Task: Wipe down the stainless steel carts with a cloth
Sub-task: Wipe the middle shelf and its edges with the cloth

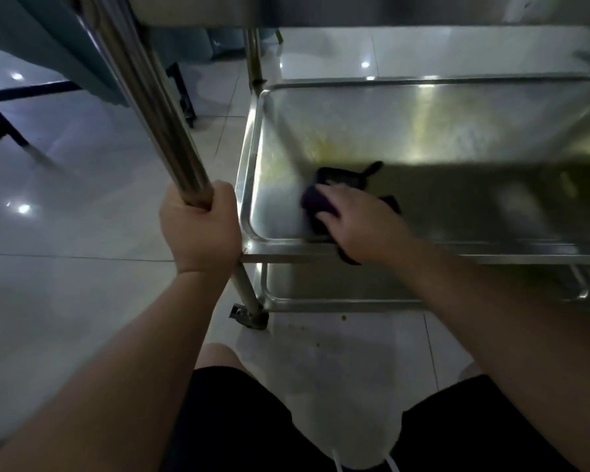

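A stainless steel cart fills the right half of the view, and its middle shelf (423, 131) is a shallow tray with a raised rim. My left hand (200, 229) grips the cart's near-left upright post (157, 124). My right hand (358, 224) presses a dark cloth (315, 202) onto the shelf's near-left corner. Its fingers lie over the cloth, and the cloth shows dark purple at the fingertips. A lower shelf (321, 291) shows beneath, mostly hidden by my right forearm.
The cart's top shelf (355, 10) overhangs at the frame's top. A caster wheel (251, 318) sits under the gripped post. A black-framed table with a blue cover (65, 46) stands at the far left. Pale floor tiles (65, 216) surround the cart, and my knees are at the bottom.
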Demonstrator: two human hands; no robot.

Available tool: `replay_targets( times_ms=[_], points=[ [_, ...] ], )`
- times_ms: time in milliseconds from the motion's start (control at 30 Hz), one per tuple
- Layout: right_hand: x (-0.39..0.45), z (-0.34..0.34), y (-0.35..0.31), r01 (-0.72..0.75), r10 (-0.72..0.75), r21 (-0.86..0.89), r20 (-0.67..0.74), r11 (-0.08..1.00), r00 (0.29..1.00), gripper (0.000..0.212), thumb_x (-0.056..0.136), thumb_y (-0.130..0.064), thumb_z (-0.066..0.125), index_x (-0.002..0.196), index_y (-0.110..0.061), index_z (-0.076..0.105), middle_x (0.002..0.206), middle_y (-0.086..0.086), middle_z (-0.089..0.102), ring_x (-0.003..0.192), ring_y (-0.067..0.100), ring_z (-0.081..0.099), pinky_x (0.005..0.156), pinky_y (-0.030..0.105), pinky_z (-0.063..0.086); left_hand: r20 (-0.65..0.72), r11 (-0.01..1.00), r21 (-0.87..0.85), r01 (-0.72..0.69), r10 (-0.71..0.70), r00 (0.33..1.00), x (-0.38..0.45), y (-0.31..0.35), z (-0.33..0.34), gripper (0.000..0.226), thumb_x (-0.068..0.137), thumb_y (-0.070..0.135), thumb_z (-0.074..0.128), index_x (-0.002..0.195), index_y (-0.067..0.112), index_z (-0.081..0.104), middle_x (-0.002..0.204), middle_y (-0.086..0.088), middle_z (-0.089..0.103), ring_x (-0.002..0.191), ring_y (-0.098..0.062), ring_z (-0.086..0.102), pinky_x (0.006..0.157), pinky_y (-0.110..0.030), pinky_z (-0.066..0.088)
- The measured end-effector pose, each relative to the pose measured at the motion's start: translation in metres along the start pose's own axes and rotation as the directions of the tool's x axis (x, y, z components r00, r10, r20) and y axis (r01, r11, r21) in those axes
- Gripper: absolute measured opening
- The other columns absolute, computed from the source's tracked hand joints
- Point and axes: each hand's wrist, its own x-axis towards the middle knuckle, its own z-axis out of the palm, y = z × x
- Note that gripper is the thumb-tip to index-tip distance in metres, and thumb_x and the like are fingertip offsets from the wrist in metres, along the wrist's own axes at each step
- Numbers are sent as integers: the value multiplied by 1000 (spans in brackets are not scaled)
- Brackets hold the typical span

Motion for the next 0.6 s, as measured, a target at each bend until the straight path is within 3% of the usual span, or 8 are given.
replay_targets(
  times_ms=[67, 167, 233, 267, 367, 467, 533, 600],
  points=[
    [-10, -17, 46, -191, 190, 3, -87, 982, 978, 51, 106, -40, 49, 153, -21, 45, 155, 8, 51, 140, 30, 49, 115, 43, 39, 5, 1000, -20, -10, 11, 1000, -1, -1, 2, 31, 80, 24, 59, 71, 1, 41, 64, -22, 42, 62, -49, 54, 52, -53, 46],
    [5, -18, 68, -504, 489, -4, -238, 864, 839, 47, 108, -41, 39, 147, -16, 47, 147, 12, 54, 132, 35, 52, 107, 49, 45, 4, 998, -46, -41, 41, 999, 3, -4, 3, 32, 79, 19, 58, 68, 2, 33, 62, -25, 35, 55, -49, 45, 46, -51, 40],
    [31, -7, 44, -605, 583, 11, -282, 796, 762, 47, 108, -38, 36, 145, -11, 47, 147, 14, 53, 134, 35, 49, 107, 49, 42, 7, 997, -52, -55, 55, 998, 4, -4, 4, 33, 79, 18, 57, 68, -1, 33, 61, -25, 34, 53, -49, 43, 45, -49, 38],
    [47, 0, 24, -602, 584, 27, -279, 798, 762, 46, 108, -37, 37, 144, -9, 48, 145, 14, 53, 133, 35, 48, 106, 47, 42, 4, 996, -54, -64, 64, 998, 5, -5, 4, 32, 79, 18, 57, 68, 0, 33, 61, -26, 35, 53, -49, 43, 44, -49, 38],
    [94, 25, -49, -459, 453, 23, -211, 888, 866, 43, 107, -37, 43, 138, -10, 52, 141, 13, 56, 131, 33, 50, 103, 44, 43, -5, 996, -57, -72, 72, 997, 5, -3, 2, 27, 81, 18, 59, 67, 10, 37, 62, -26, 37, 55, -50, 44, 46, -51, 41],
    [112, 43, -110, -158, 159, 22, -127, 987, 979, 43, 107, -40, 43, 141, -15, 53, 141, 8, 57, 130, 29, 53, 103, 43, 43, 15, 992, -86, -92, 93, 996, 4, 0, 2, 27, 81, 18, 62, 64, 27, 43, 59, -14, 40, 53, -43, 42, 47, -47, 41],
    [102, 40, -115, 89, -88, 72, -18, 993, 996, 50, 108, -43, 42, 154, -22, 44, 154, 3, 51, 140, 25, 47, 112, 42, 38, 45, 985, -114, -130, 135, 990, 5, -1, 0, 30, 83, 17, 62, 61, 30, 47, 56, -2, 43, 50, -37, 42, 45, -41, 40],
    [80, 30, -89, 237, -243, 123, 35, 964, 969, 54, 106, -46, 47, 157, -31, 41, 158, -4, 49, 142, 19, 46, 115, 39, 36, 61, 983, -102, -154, 160, 985, 5, -6, -2, 28, 84, 15, 61, 62, 21, 45, 56, -12, 41, 50, -43, 42, 43, -45, 39]
  ],
)
